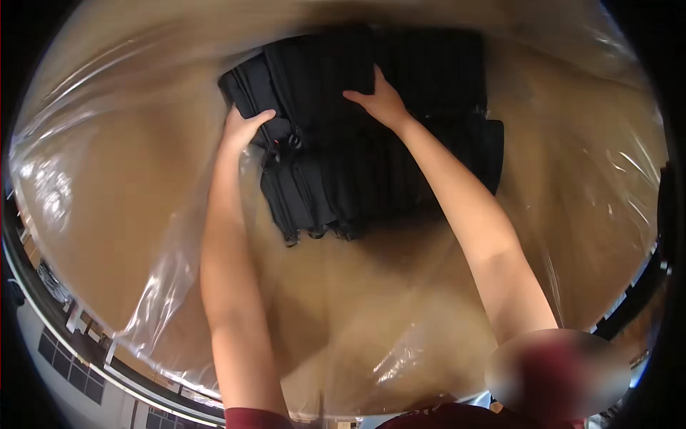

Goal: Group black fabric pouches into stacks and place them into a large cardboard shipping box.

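Black fabric bags (429, 71) with zippers stand packed side by side in two rows. Around the left edge of the far row is my left hand (246, 129), its thumb on the near face and its other fingers hidden behind the bag. My right hand (384, 104) grips a black bag (325, 79) in the same row, thumb and index finger spread over the dark fabric; its remaining fingers are out of sight. Below my hands lies the nearer row of black bags (371, 171), with small dark tabs at its lower left end.
Clear plastic sheeting (161, 293) lines a large brown container (114, 193) around the bags, wrinkled and shiny at the sides. A pale metal rail (136, 382) curves along the lower left outside it. A blurred patch covers the lower right, near my right forearm.
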A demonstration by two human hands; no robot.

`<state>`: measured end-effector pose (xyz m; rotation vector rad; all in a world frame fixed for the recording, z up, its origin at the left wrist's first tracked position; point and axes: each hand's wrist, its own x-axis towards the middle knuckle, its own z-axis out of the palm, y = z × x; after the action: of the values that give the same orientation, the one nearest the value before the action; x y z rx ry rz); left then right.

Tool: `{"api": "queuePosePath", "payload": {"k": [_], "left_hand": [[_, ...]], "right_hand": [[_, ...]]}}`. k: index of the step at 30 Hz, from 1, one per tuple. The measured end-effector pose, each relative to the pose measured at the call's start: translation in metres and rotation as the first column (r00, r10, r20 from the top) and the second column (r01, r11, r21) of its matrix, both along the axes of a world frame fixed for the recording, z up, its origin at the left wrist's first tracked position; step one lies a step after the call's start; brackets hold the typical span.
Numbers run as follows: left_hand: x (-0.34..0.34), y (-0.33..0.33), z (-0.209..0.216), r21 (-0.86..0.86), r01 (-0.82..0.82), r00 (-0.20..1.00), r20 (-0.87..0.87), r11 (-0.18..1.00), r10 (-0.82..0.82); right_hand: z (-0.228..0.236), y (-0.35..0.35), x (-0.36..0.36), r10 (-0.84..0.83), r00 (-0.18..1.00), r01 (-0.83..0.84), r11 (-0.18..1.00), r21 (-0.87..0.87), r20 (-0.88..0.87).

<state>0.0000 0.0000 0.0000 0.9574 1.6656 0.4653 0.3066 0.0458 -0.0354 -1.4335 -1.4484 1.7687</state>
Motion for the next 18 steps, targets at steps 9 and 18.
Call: {"api": "queuePosePath", "payload": {"k": [9, 18], "left_hand": [[0.105, -0.010, -0.005, 0.512, 0.345, 0.512, -0.805, 0.787, 0.299], [0.151, 0.012, -0.016, 0.510, 0.439, 0.681, -0.726, 0.740, 0.096]], "right_hand": [[-0.019, -0.008, 0.014, -0.158, 0.967, 0.121, 0.976, 0.183, 0.202], [-0.038, -0.010, 0.012, -0.165, 0.952, 0.085, 0.953, 0.292, 0.260]]}}
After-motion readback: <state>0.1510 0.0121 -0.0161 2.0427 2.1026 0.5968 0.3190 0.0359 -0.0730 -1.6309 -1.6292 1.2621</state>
